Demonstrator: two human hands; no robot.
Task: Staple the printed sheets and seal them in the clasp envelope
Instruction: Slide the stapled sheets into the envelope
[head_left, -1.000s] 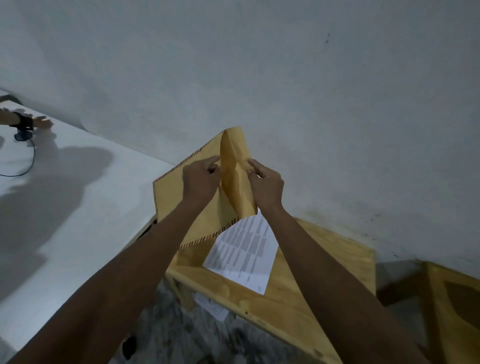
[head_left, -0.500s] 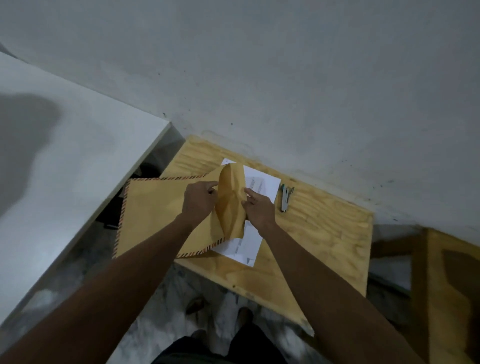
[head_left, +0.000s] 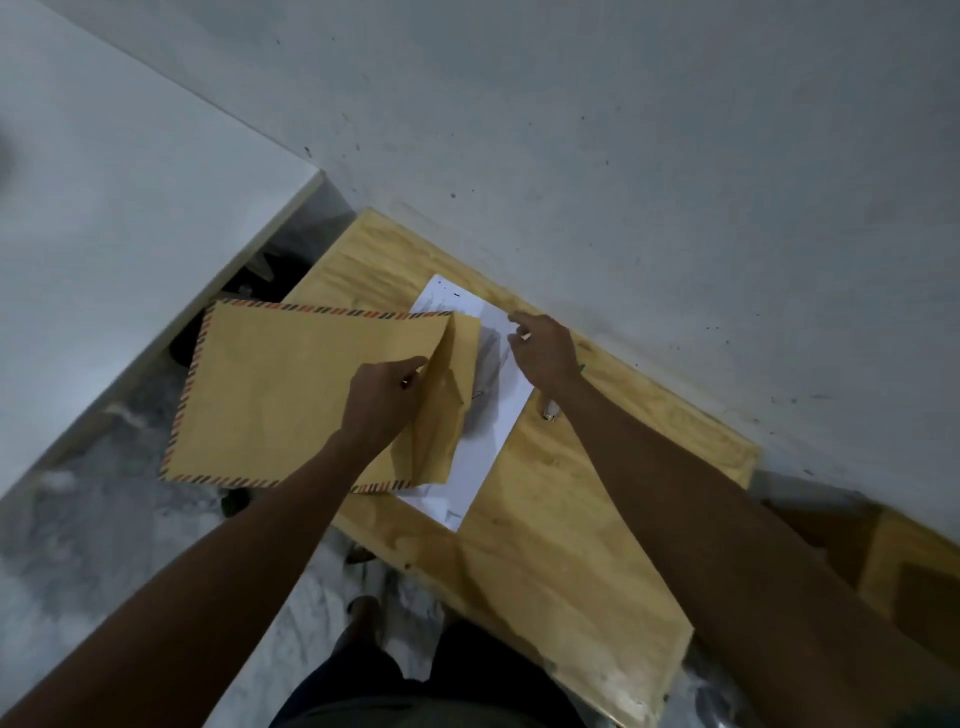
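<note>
The left hand (head_left: 387, 397) is pinching the open clasp envelope (head_left: 291, 395) at nine o'clock of the printed sheets (head_left: 493, 410); the right hand (head_left: 545, 351), fingers loosely spread and empty, is hovering over them. The loading step is starting; next the sheets need gripping.

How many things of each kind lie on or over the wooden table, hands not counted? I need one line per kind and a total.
Brown envelope, held by the left hand: 1
White printed paper, sheets cannot be told apart: 1 pile
Small metal thing under the right hand, mostly hidden: 1
Total: 3
</note>
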